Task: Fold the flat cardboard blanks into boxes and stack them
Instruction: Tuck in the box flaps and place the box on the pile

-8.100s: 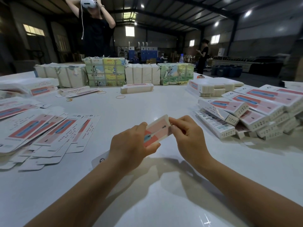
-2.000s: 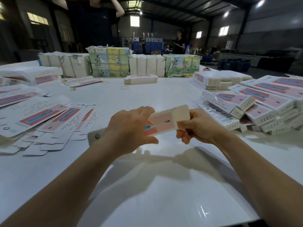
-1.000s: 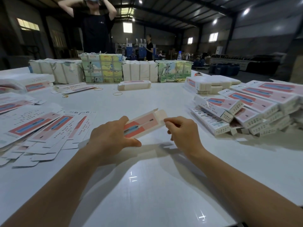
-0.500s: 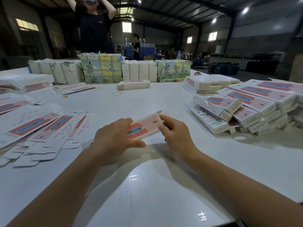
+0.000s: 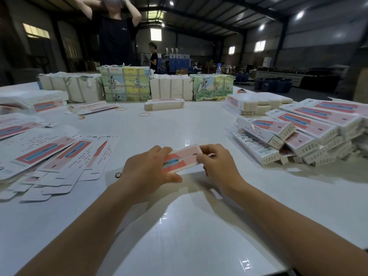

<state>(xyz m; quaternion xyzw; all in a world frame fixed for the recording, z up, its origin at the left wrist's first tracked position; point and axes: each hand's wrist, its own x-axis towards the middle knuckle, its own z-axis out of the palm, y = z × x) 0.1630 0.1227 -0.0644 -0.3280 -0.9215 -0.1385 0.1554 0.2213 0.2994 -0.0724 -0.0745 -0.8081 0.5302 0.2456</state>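
Note:
A long white box (image 5: pixel 184 158) with a pink, red and blue print lies between my hands, low over the white table (image 5: pixel 189 226). My left hand (image 5: pixel 147 170) grips its middle from above, thumb under the near edge. My right hand (image 5: pixel 217 164) pinches its right end, fingers curled over the end flap. The box's left end pokes out below my left wrist. Flat blanks (image 5: pixel 49 156) are fanned out at the left. Folded boxes (image 5: pixel 302 134) are piled at the right.
Bundled packs of cardboard (image 5: pixel 125 84) line the far side, with one folded box (image 5: pixel 164 104) and rubber bands (image 5: pixel 144 114) in front. A person in black (image 5: pixel 117 36) stands behind them, and another person (image 5: pixel 153 56) stands further back. More boxes (image 5: pixel 256 104) sit at the far right.
The box has come lower towards the table and now lies flatter. My right hand has closed over its right end, where the end flap stood out a second ago.

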